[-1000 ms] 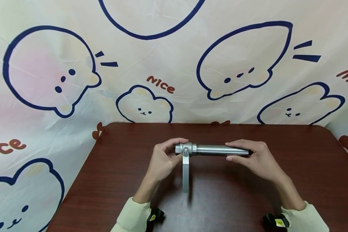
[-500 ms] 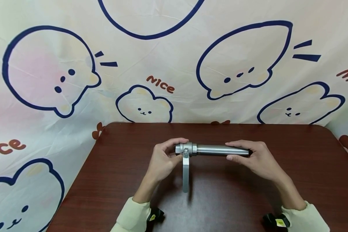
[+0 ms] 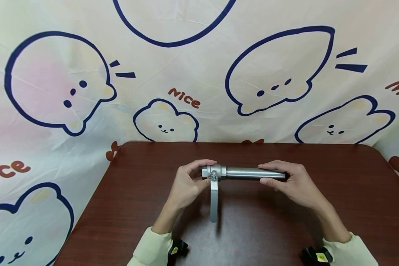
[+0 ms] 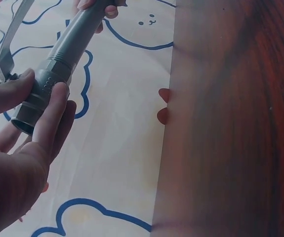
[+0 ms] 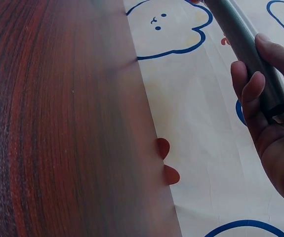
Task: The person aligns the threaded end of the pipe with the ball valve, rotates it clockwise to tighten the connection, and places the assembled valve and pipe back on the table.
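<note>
A steel ball valve [image 3: 214, 172] with a flat lever handle [image 3: 214, 203] is joined to a smooth steel pipe [image 3: 249, 173], the two in one line above the table. My left hand [image 3: 187, 184] grips the valve body, thumb on the near side and fingers on the far side; its open end faces my palm in the left wrist view. At the pipe's other end my right hand [image 3: 296, 181] holds it between thumb and fingers. The lever points toward me, square to the pipe. Threads [image 4: 68, 65] show where pipe meets valve in the left wrist view.
The dark brown wooden table [image 3: 146, 207] lies under both hands. Behind it hangs a pale cloth [image 3: 212, 74] printed with blue-outlined animals. Black wrist devices [image 3: 316, 255] with yellow labels sit by both pale sleeves [image 3: 349, 249].
Both hands keep the same hold on the valve and pipe. The whole head view has shifted down by a few pixels.
</note>
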`<move>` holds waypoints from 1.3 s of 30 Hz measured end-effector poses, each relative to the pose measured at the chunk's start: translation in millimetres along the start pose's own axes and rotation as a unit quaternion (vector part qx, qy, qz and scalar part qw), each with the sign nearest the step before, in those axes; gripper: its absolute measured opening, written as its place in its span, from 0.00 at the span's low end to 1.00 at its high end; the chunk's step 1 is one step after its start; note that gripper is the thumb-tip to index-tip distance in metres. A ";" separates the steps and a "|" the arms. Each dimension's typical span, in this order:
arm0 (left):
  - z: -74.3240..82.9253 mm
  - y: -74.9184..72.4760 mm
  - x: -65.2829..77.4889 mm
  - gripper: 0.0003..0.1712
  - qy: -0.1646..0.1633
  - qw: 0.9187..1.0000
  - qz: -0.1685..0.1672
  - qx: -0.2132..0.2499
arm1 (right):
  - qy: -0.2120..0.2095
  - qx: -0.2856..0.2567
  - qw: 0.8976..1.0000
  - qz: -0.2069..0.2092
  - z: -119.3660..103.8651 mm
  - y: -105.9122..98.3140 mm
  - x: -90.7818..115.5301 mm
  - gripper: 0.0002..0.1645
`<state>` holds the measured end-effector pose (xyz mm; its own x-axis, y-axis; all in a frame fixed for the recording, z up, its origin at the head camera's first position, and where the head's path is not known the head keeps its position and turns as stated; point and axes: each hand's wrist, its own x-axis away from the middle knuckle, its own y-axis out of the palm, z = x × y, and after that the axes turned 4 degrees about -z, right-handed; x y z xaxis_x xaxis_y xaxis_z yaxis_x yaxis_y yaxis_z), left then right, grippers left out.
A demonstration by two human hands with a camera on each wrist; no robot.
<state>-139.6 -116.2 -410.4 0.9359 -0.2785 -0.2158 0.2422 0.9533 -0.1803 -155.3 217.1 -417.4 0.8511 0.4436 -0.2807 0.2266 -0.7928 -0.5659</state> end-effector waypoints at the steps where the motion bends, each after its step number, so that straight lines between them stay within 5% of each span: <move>1: 0.2 -0.1 -0.1 0.29 -0.001 1.000 -0.003 0.000 | 0.001 -0.002 1.000 0.000 0.2 -0.1 0.2 0.24; 10: 3.3 -2.4 0.8 0.31 -0.013 0.999 -0.031 -0.007 | 0.008 -0.013 1.000 -0.002 1.7 -1.5 1.6 0.24; 19: 3.3 -1.4 1.9 0.30 -0.011 0.999 -0.016 -0.035 | 0.000 0.034 0.999 0.026 1.5 -0.9 2.0 0.33; 39: 2.3 -3.2 0.9 0.26 0.018 0.999 -0.014 -0.035 | -0.035 0.025 0.998 0.042 1.2 -1.0 2.5 0.31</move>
<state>-138.9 -119.3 -407.9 0.9187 -0.3109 -0.2435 0.2495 0.9349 -0.2525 -154.0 219.5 -418.5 0.8301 0.4070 -0.3812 0.1307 -0.8065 -0.5765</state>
